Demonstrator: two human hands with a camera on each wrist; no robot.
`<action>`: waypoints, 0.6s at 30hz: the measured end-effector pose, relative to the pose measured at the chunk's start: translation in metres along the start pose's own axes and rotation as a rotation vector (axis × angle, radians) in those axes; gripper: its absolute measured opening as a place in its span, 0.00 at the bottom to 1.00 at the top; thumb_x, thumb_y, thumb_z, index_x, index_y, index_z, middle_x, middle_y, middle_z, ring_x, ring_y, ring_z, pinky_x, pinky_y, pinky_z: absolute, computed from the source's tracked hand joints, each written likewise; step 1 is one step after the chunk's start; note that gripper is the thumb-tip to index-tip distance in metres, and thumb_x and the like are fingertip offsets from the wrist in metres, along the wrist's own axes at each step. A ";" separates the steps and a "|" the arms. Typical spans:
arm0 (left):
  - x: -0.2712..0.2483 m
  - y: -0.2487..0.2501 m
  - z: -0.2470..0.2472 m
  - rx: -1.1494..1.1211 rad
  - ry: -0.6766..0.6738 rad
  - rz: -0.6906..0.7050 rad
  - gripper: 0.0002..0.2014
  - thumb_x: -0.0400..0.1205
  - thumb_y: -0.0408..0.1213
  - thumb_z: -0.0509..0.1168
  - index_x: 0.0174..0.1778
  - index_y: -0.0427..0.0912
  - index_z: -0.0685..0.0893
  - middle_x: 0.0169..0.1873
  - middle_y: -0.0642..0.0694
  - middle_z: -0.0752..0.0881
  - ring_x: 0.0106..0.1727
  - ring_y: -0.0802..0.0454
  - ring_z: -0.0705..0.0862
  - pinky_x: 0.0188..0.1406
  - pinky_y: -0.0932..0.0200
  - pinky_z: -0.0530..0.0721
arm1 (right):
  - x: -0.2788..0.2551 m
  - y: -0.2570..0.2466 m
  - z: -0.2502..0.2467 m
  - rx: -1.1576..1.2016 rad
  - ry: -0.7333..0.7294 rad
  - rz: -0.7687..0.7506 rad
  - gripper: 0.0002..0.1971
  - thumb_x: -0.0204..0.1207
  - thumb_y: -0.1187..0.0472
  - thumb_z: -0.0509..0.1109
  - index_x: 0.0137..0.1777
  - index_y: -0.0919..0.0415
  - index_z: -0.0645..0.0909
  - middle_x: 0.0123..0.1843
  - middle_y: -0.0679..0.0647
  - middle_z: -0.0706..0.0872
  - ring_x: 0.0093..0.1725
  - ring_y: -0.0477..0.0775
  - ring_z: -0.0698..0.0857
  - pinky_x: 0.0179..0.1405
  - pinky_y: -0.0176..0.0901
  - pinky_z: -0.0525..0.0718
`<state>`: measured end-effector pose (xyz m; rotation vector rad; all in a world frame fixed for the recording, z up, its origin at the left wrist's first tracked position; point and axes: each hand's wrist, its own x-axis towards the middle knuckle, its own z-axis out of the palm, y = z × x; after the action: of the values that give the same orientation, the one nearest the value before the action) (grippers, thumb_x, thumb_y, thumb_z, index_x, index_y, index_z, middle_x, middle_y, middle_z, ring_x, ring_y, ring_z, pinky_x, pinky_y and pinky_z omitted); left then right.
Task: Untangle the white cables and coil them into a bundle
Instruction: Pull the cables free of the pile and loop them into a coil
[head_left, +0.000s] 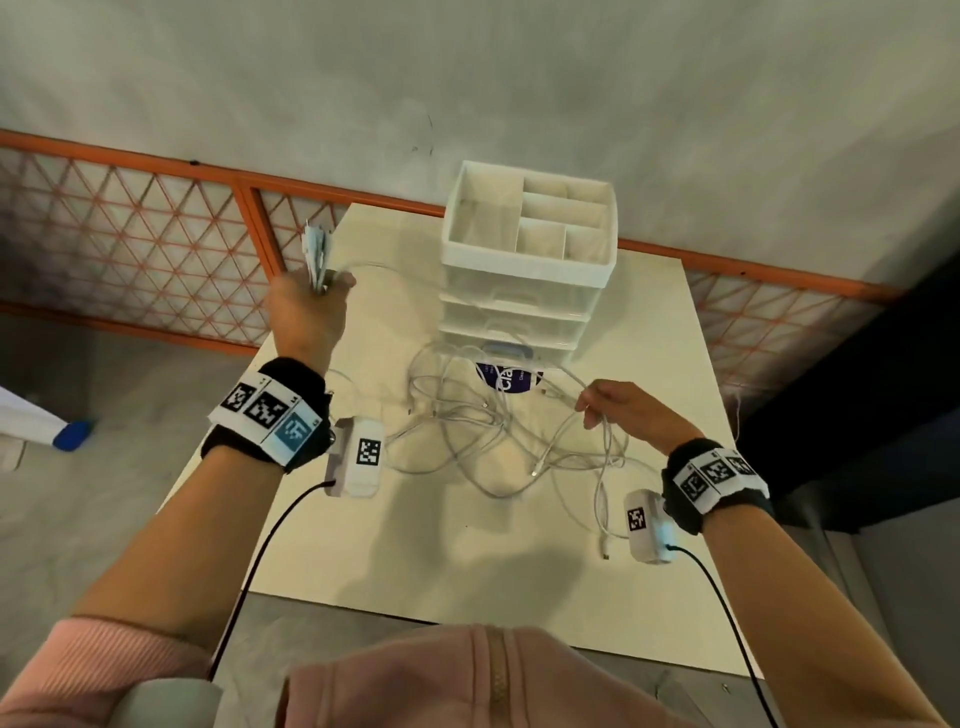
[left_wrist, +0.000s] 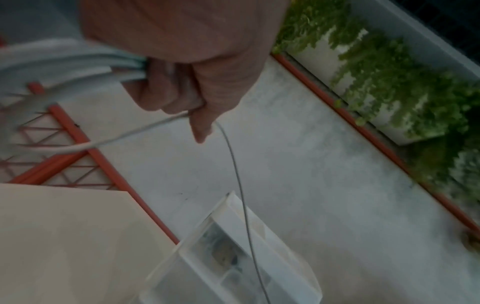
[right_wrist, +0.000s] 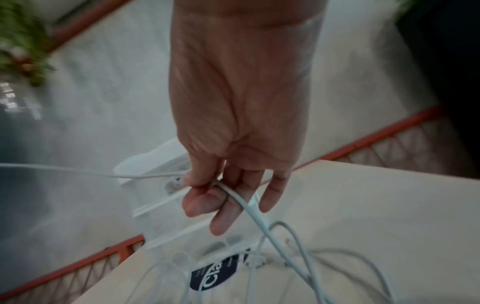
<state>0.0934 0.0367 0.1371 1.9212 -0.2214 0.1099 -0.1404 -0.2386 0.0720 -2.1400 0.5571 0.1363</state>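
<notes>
Across table (head_left: 426, 540) — white cables (head_left: 488, 436) tangled, loose loops sprawling.

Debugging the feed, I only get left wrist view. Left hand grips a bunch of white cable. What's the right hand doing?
Observer: The right hand pinches one white cable between thumb and fingers, held above the table.
Operator: Much left to untangle?
Observer: Yes. A loose tangle of white cables lies on the table between the hands.
Operator: What's the clear box in my view?
Observer: A clear drawer unit with a white divided tray on top, at the table's far side.
Operator: Is my bunch off the table?
Observer: Yes, the left hand holds the coiled bunch raised near the far left corner.
</notes>
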 end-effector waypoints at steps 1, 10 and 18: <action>-0.003 -0.002 0.004 0.067 -0.018 -0.038 0.11 0.78 0.35 0.70 0.52 0.31 0.84 0.27 0.49 0.75 0.25 0.57 0.72 0.32 0.57 0.77 | 0.003 -0.007 0.000 -0.022 0.007 -0.018 0.13 0.85 0.61 0.57 0.43 0.59 0.81 0.31 0.53 0.83 0.35 0.50 0.81 0.45 0.41 0.77; -0.054 0.033 0.046 0.044 -0.659 0.288 0.11 0.81 0.43 0.66 0.51 0.40 0.88 0.31 0.52 0.88 0.29 0.65 0.79 0.32 0.72 0.73 | 0.013 -0.113 0.008 -0.133 -0.155 -0.275 0.14 0.82 0.53 0.62 0.52 0.58 0.87 0.23 0.47 0.75 0.26 0.44 0.74 0.33 0.34 0.74; -0.045 0.030 0.042 0.151 -0.555 0.413 0.12 0.86 0.44 0.58 0.42 0.42 0.78 0.27 0.48 0.78 0.28 0.56 0.74 0.28 0.69 0.70 | 0.021 -0.099 0.012 -0.013 -0.202 -0.225 0.13 0.84 0.55 0.61 0.40 0.57 0.81 0.29 0.50 0.78 0.35 0.49 0.80 0.39 0.33 0.77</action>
<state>0.0417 -0.0084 0.1414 1.9964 -1.0058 -0.1412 -0.0768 -0.1863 0.1328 -2.1542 0.1973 0.2282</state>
